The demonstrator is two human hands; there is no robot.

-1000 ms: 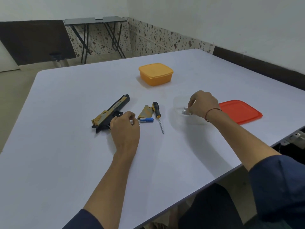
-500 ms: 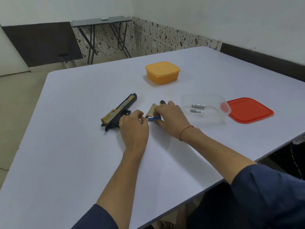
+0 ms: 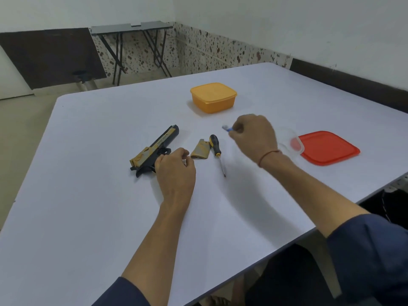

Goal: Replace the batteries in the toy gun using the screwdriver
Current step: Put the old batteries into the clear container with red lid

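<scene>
"Head view first: whereabouts of the black-and-gold plastic toy gun (image 3: 154,149)?"

"Flat on the white desk (image 3: 99,195), left of centre, muzzle pointing away. Gripped at the handle end by the left hand (image 3: 175,171), fingers curled round it."

"And the right hand (image 3: 254,138)?"

"Held above the desk, pinching a small blue battery (image 3: 227,128) between thumb and fingers, just beyond the black-and-yellow-handled screwdriver (image 3: 215,143)."

"Between the two hands?"

"Only that screwdriver, tip toward the near edge, and just beside its handle a tan plastic battery cover (image 3: 200,149). Touching or not, cannot tell."

"Room to move?"

"Wide stretch of desk surface around both forearms, down to the near edge and out to the left edge. Farther back, well apart, an orange lidded plastic box (image 3: 213,97). Off to the right, a clear plastic tub (image 3: 291,142), partly hidden behind the right wrist, right against a red square plastic lid (image 3: 329,147) near the desk's right edge."
</scene>
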